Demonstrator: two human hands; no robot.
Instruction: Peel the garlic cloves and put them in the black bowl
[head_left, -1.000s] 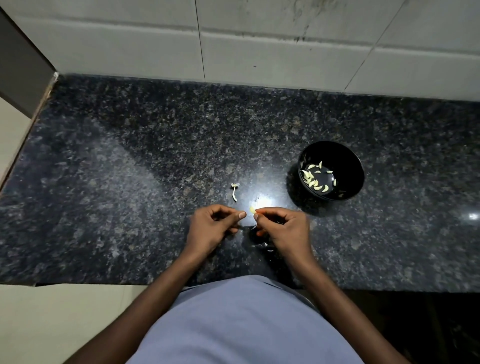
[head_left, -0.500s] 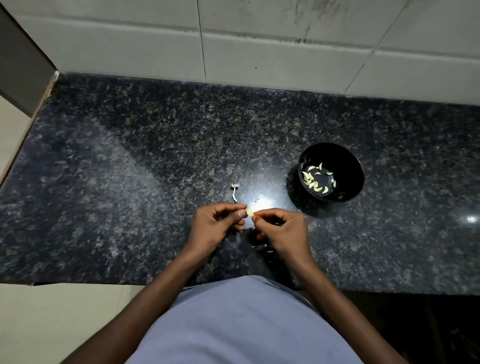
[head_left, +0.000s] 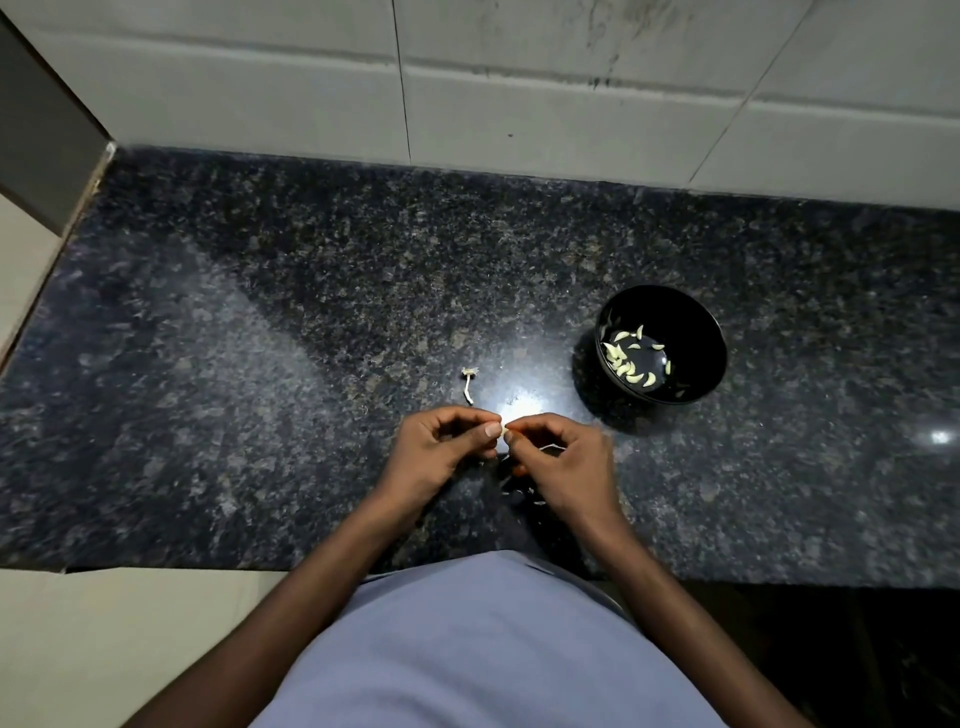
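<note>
Garlic clove (head_left: 503, 430), tiny and pale, is sitting right between the two hands, just above the dark speckled granite counter (head_left: 260, 338) near its front edge. The left hand (head_left: 441, 449) is curling in, thumb and forefinger tips pinching the clove from its side, the other fingers folded under the palm. The right hand (head_left: 563, 462) is meeting it fingertip to fingertip, thumb and forefinger nipping at the clove's other end, with a thin pale strip of skin (head_left: 551, 446) showing by its curled fingers; whether that strip is attached to the clove I cannot tell. Under the hands a few peel scraps (head_left: 522, 491) are lying on the stone. Just beyond the left hand a dried garlic stem (head_left: 469, 384) with its little root disc is lying on the counter, apart from the fingers. Off to the right and a little further back, the black bowl (head_left: 696, 332) is standing upright, well clear of both hands, and a scatter of peeled cloves (head_left: 631, 361) is resting at its bottom. Behind it all the pale tiled wall (head_left: 519, 78) is running along the counter's back edge. No lettering or label is readable anywhere on the bowl, the stone or the tiles.
</note>
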